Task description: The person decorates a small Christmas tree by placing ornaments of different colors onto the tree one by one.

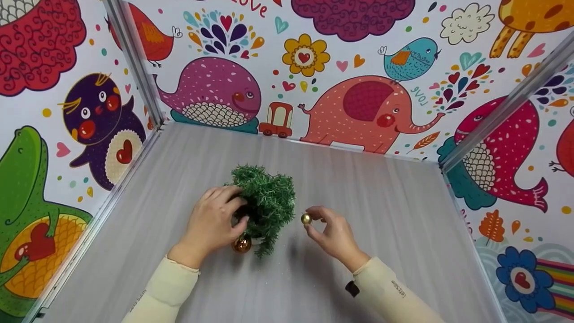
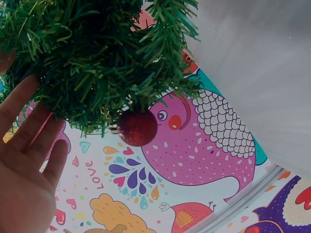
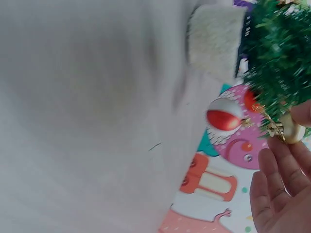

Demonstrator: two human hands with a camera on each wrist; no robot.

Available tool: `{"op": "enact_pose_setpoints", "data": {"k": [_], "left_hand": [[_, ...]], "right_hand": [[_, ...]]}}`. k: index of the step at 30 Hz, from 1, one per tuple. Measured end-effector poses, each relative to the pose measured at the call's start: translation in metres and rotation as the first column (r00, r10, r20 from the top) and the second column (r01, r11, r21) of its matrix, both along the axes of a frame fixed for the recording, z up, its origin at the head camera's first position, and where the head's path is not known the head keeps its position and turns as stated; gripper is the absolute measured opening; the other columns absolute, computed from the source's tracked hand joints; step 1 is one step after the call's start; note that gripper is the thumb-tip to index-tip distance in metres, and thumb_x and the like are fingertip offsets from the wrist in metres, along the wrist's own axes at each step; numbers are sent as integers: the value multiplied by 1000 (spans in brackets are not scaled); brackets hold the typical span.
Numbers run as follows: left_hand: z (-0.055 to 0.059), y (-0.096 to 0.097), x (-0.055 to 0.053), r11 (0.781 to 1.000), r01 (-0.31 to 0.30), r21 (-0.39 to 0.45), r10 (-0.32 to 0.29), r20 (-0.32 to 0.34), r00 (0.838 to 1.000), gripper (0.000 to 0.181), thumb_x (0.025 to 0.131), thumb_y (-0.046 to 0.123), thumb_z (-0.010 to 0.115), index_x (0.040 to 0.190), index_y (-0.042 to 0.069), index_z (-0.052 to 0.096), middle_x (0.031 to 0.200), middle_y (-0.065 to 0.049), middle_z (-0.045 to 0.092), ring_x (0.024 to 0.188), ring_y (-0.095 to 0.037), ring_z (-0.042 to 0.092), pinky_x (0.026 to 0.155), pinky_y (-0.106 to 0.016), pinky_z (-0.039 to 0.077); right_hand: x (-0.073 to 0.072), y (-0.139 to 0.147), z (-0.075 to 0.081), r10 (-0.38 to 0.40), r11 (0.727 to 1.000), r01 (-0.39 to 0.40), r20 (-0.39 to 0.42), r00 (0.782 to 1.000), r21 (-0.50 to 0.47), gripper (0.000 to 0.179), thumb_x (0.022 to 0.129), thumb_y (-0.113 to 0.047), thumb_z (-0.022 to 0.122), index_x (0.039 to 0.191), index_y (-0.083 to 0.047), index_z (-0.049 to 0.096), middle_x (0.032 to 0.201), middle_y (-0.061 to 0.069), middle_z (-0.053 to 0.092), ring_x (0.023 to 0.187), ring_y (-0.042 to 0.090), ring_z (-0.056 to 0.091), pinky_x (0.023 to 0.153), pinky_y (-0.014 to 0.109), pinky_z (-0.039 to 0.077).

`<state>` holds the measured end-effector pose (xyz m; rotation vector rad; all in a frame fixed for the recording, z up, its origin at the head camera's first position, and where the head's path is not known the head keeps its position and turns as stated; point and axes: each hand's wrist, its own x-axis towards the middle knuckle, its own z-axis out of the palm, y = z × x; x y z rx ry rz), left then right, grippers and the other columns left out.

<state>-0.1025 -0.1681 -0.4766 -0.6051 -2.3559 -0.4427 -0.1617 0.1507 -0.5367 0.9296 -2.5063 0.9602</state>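
Observation:
A small green Christmas tree (image 1: pixel 269 197) stands on the table, its white base (image 3: pixel 216 43) showing in the right wrist view. My left hand (image 1: pixel 215 220) reaches into its left side, fingers spread and tips among the branches. Just below the left thumb, a shiny copper-coloured ball ornament (image 1: pixel 242 245) hangs low on the tree. The left wrist view has a dark red ball (image 2: pixel 138 127) under the foliage. To the right of the tree, my right hand (image 1: pixel 334 233) pinches a gold ball ornament (image 1: pixel 306 218) between thumb and fingertips. A gold cord (image 3: pixel 272 124) trails from that ball.
A red-and-white ball (image 3: pixel 224 116) hangs from the tree in the right wrist view. The grey wood-grain table (image 1: pixel 381 202) is bordered at the back and sides by panels (image 1: pixel 278 89) printed with cartoon animals. Metal posts (image 1: pixel 139 63) stand at the corners.

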Motion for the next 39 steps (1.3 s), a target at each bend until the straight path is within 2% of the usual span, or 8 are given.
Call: {"op": "enact_pose_setpoints", "data": {"k": [3,10,16,26,35,39], "left_hand": [[0,-1,1,1000,1,0,-1,4,1000,27,72,23,81,91,7,72,116,-16,67,106,-35,63,97,-48,47],[-1,-1,1,1000,3,-12,-2,29,1000,29,72,24,82,94,8,73,119,-16,66,108,-35,62,98,-48,46],[1,-3,2,999,26,-20,-24,63,998,37,70,32,83,97,9,72,124,-16,63,113,-36,59,100,-50,44],[2,-6,6,998,58,-10,-56,168,984,50,69,48,83,101,10,73,133,-16,59,123,-36,54,104,-51,40],[4,-7,8,999,49,-22,-44,185,982,49,69,46,84,100,10,74,133,-16,59,123,-36,54,104,-50,39],[5,-7,8,999,44,-21,-40,187,982,48,69,44,85,100,10,74,133,-16,59,123,-36,54,104,-50,39]], "right_hand": [[4,-3,6,28,999,-27,14,1000,-25,34,86,-16,77,119,-13,68,109,-7,69,94,8,65,77,36,56],[13,-7,19,42,997,-38,72,997,-65,29,87,-16,76,115,-14,69,109,-9,68,96,7,64,79,34,55],[17,-8,24,65,995,-61,51,997,-73,29,88,-17,76,115,-16,68,109,-9,68,96,8,64,78,35,55],[16,-8,21,67,995,-67,3,998,-74,29,86,-14,77,113,-14,68,107,-8,69,94,9,65,77,34,55],[21,-12,28,106,989,-102,32,994,-105,30,86,-13,77,114,-13,68,108,-10,68,95,9,64,78,37,55],[24,-16,31,126,984,-123,16,992,-126,31,85,-11,78,113,-15,67,107,-12,68,95,9,64,77,36,55]]}}
